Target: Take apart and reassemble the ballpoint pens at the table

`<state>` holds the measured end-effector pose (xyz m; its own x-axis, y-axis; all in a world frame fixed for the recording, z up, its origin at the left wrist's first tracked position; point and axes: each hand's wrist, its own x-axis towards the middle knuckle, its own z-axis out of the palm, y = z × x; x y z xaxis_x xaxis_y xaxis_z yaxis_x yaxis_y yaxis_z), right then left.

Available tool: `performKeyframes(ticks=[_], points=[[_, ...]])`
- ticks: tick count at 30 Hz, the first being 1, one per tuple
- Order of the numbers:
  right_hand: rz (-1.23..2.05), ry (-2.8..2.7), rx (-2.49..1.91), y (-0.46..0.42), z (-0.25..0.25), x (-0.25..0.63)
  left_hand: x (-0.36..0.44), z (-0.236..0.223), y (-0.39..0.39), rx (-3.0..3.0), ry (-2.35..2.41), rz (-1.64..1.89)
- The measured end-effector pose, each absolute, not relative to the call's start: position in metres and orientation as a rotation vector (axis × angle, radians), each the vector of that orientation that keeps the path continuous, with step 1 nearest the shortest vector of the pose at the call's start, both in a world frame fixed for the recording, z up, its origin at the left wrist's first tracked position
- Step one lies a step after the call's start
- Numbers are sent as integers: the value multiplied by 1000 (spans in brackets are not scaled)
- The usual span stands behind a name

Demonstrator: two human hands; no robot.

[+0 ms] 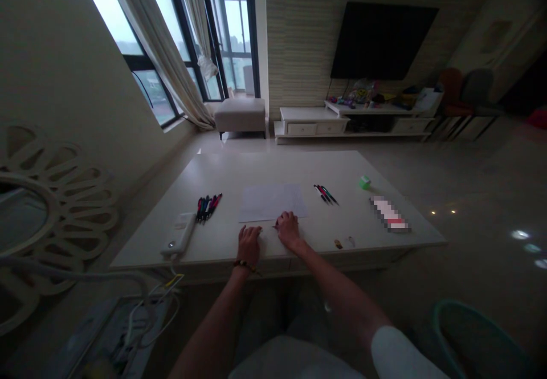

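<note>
Table (299, 165), white, rectangular; bears all items below. Television (382, 41), dark, on the far wall, above a low white cabinet (301, 114). Sheet of paper (265, 201), white, blank-looking, flat on the table in front of the hands. Right hand (288, 229), at the sheet's near edge; fingers closed narrowly on a slender pen-like item (274, 227), whose tip points left. Left hand (248, 242), beaded bracelet (245, 264) at the wrist; at the table's near side, just below the sheet; fingers bent, a tiny pale spot at the fingertips, grip impossible to tell. Power strip (183, 232), white, left side. Pixelated item (390, 215), pink and white, right side. Pen bundle (208, 208), mixed colours, left of the sheet. Loose pens (326, 195), side by side, right of the sheet. Small green item (364, 182), beyond the pixelated item. Small brownish item (338, 243), near edge.
</note>
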<state>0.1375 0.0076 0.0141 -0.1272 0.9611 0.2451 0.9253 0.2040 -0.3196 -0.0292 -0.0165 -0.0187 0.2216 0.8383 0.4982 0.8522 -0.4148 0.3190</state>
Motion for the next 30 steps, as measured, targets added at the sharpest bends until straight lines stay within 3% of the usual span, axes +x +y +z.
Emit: performKeyframes(ticks=[7, 21, 30], points=[[516, -2151, -1362, -12, 21, 144, -29, -20, -16, -2455, -1619, -1020], [459, -2183, -1386, -13, 27, 140, -30, -22, -17, -2502, -1563, -1054], [591, -2156, -1257, -9, 32, 115, -31, -25, -17, -2606, -1616, -851]])
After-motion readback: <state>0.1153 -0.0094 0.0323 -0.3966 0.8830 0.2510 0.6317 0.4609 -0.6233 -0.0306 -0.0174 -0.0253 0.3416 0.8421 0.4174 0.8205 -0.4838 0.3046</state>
